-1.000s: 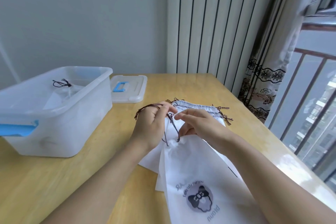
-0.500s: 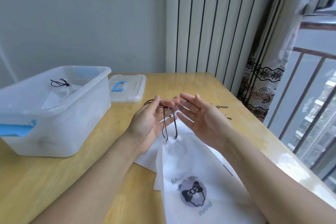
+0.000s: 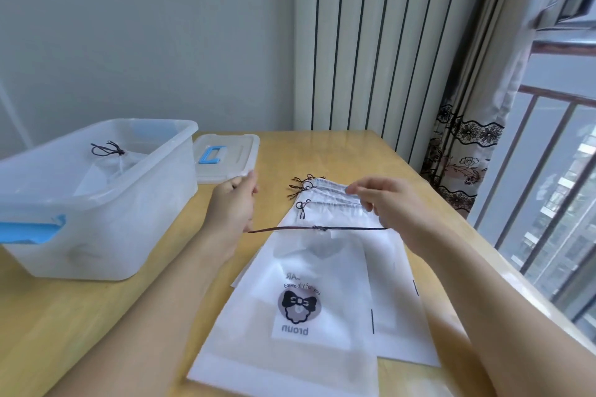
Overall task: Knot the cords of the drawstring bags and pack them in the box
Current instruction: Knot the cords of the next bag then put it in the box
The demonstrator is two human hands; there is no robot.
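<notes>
**Cord stretched tight between two hands, knot at its middle**

At the centre of the frame a dark cord [image 3: 317, 228] runs level and taut from the left hand [image 3: 233, 203] to the right hand [image 3: 392, 206], with a small knot [image 3: 319, 228] midway. Each hand pinches one end of the cord at its lower edge; the left fingers point up and lie close together, the right fingers are bent. The cord belongs to the top bag [image 3: 300, 309], a white bag with a bow print that lies flat on the table [image 3: 96, 325], its mouth gathered just under the knot. Under it lie more bags [image 3: 335, 196], reaching toward the upper centre, their cord ends bunched at the left of their mouths and their right edge showing at lower right.

At the left of the frame stands the clear box [image 3: 106, 203], open, with a knotted bag [image 3: 111, 161] inside. Its lid [image 3: 225, 156], with a blue handle, lies on the table just behind the box's right corner. A curtain [image 3: 464, 151] hangs at the right, beside a window.
</notes>
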